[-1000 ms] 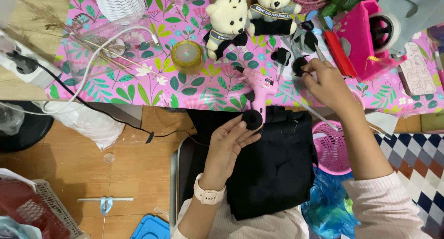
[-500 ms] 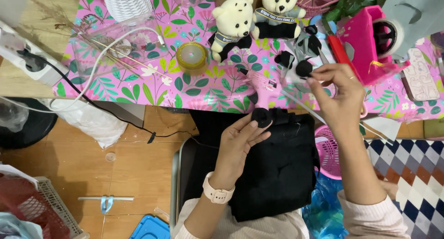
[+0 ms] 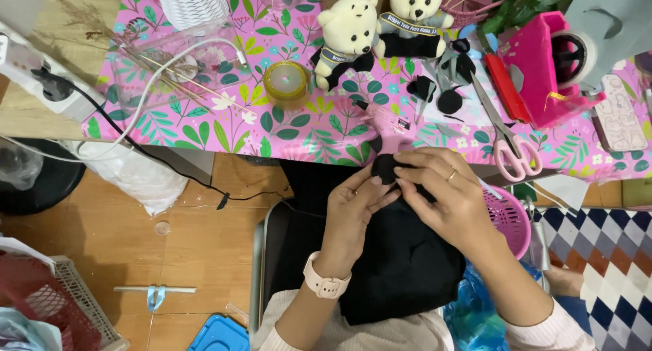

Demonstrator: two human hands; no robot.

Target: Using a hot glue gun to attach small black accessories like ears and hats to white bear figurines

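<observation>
Small black felt piece (image 3: 386, 167) sits at the table edge (image 3: 204, 150), above the lap, pinched between fingertips of left hand (image 3: 353, 208) and right hand (image 3: 445, 195). Pink scissors (image 3: 509, 147) lie nearby.

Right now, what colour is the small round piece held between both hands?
Black. The small round piece sits pinched between the left hand and right hand, clearest in the head view.

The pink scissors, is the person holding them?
No, the pink scissors lie on the table while both hands hold a small black piece.
</observation>
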